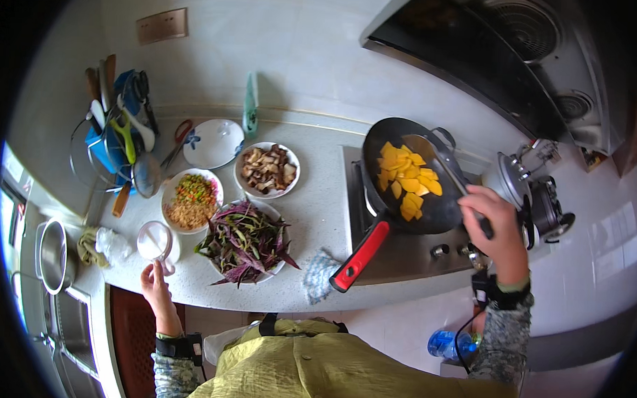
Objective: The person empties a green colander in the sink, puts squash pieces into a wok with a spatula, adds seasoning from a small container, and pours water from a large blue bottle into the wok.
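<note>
My right hand [494, 218] grips the dark handle of a metal spatula [448, 166], whose blade rests inside a black wok [444, 208]. Sliced yellow-orange vegetable pieces [406, 173] lie in the wok beside the blade. The wok sits over the gas stove [359, 227], its red handle [361, 256] jutting toward me past the counter edge. Far to the left, the fingertips of my left hand [160, 293] pinch the handle of a small pale plastic container [155, 239] at the counter's front. What is inside that container is hard to tell.
Purple-green leafy vegetables [246, 241] fill a bowl near a plate of chopped seasonings [192, 200] and a bowl of cooked meat pieces [269, 168]. A checked cloth [321, 275] lies by the wok handle. A range hood [486, 63] overhangs the stove; lidded pots [514, 179] stand right.
</note>
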A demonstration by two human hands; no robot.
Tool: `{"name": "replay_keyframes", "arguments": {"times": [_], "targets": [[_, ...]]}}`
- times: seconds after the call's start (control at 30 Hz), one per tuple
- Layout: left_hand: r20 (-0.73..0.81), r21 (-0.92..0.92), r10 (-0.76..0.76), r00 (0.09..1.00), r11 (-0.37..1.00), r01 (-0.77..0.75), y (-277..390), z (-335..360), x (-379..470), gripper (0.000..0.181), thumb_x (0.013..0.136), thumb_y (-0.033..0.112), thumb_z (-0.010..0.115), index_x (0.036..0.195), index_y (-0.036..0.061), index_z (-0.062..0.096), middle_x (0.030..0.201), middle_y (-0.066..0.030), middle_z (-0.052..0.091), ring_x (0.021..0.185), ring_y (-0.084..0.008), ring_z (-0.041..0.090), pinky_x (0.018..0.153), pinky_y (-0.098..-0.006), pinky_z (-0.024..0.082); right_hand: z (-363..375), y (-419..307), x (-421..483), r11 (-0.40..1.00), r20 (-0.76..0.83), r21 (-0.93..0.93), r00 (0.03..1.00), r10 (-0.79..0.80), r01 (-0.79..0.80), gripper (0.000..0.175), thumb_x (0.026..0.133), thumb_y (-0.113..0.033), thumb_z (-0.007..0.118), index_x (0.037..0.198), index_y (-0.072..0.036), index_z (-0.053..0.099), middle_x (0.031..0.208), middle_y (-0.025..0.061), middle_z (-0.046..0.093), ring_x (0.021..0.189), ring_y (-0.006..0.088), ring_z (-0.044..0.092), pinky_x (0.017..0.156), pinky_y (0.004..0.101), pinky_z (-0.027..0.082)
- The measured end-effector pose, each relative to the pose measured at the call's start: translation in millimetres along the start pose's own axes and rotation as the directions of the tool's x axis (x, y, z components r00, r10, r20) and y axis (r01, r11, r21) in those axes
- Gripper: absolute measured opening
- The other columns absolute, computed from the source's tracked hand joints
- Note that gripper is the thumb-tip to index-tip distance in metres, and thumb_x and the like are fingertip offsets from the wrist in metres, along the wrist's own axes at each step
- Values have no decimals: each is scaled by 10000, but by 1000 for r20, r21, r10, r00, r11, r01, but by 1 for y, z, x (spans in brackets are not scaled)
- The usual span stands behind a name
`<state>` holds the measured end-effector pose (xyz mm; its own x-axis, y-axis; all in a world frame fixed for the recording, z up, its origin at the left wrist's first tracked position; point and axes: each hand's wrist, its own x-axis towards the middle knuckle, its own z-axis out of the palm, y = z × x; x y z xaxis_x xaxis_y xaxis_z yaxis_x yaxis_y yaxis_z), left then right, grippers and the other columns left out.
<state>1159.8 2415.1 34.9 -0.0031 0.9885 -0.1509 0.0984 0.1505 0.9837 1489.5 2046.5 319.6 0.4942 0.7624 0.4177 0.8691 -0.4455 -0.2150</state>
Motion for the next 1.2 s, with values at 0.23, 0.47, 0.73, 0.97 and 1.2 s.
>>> {"name": "replay_keyframes", "arguments": {"times": [0.23,0.47,0.73,0.97,1.2], "targets": [[182,28,-103,978,995,100,1,9,0,370,778,436,524,723,71,523,602,-4,518,386,-27,350,300,-146,216,5,-2,-25,999,117,-1,992,-38,38,103,649,-24,593,748,-42,573,854,168,565,777,306,562,665,337,453],[237,-192,-304,923,916,352,21,20,-9,404,778,504,470,700,109,498,540,15,464,387,-35,351,308,-156,222,-26,-3,-48,999,36,-42,999,6,-5,126,641,-12,600,759,-51,577,907,148,560,769,300,560,661,333,453],[57,-250,-194,979,947,202,14,23,1,467,778,517,460,521,167,288,420,43,278,308,-49,210,278,-192,151,6,54,-100,997,20,21,997,77,-77,140,648,-6,585,781,-50,578,945,151,547,793,296,556,674,312,455],[71,-303,-131,989,942,147,50,-5,-15,406,810,446,451,540,185,296,429,65,258,315,-40,199,284,-195,139,76,97,-200,755,-145,552,851,505,-354,314,693,25,563,999,-14,506,1014,134,545,944,190,520,774,302,429],[339,-282,3,941,954,98,117,17,-52,304,839,386,449,621,174,428,441,77,330,370,-27,347,304,-174,166,126,104,-232,-17,-30,997,574,819,77,470,849,-372,410,1276,-237,266,1127,59,491,910,123,488,810,272,361]]}}
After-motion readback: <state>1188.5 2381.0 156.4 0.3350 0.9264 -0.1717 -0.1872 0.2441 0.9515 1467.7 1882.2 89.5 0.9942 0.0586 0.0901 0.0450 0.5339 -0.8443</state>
